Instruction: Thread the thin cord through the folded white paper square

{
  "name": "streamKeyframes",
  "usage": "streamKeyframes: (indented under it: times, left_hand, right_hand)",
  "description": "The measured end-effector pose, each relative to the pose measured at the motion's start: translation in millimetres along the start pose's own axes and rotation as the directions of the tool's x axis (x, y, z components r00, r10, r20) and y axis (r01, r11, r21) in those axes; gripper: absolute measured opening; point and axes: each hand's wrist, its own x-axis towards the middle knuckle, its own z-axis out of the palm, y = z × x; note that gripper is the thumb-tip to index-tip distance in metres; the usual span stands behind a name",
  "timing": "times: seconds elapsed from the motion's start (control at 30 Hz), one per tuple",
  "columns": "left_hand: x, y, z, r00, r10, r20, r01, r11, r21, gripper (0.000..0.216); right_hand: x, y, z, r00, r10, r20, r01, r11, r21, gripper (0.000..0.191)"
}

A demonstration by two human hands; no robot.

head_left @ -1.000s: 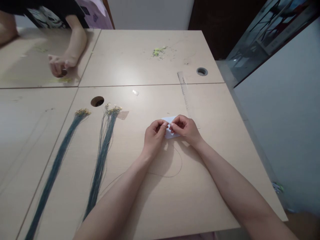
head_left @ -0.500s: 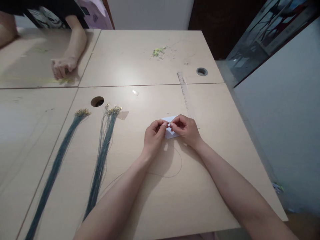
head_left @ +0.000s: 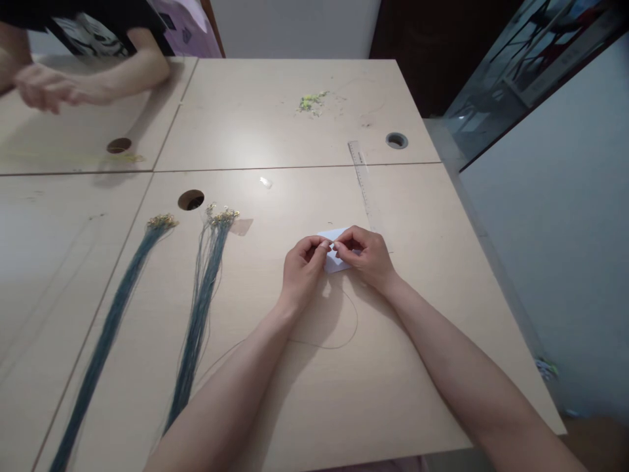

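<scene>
My left hand [head_left: 305, 263] and my right hand [head_left: 364, 254] meet fingertip to fingertip, each closed in a pinch. Between them is the end of a thin cord, mostly hidden by the fingers. The cord [head_left: 357, 322] hangs from beneath the hands, curves over the table and passes under my left forearm. Below the fingers lies a small white card [head_left: 336, 263], partly covered by both hands. A clear ruler [head_left: 362, 177] lies just beyond my right hand.
Two bundles of blue-green cords [head_left: 114, 314] [head_left: 199, 321] with gold-coloured metal ends lie to the left. Near them is a round table hole [head_left: 190, 200]. Yellow-green scraps [head_left: 312, 102] lie at the back. A co-worker's hand [head_left: 54, 88] is at the far left.
My hands keep nearly the same pinch and place. The co-worker's hand has lifted and moved left, uncovering another table hole.
</scene>
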Motion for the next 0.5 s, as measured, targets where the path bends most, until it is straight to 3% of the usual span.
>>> streamKeyframes:
  times: [0.5]
  left_hand:
    - [-0.9,2.4,0.2,1.0,-0.006,-0.017,0.006,1.0,0.014,0.015]
  right_hand:
    - [0.1,0.9,0.1,1.0,-0.011,-0.003,0.011,1.0,-0.018,0.006]
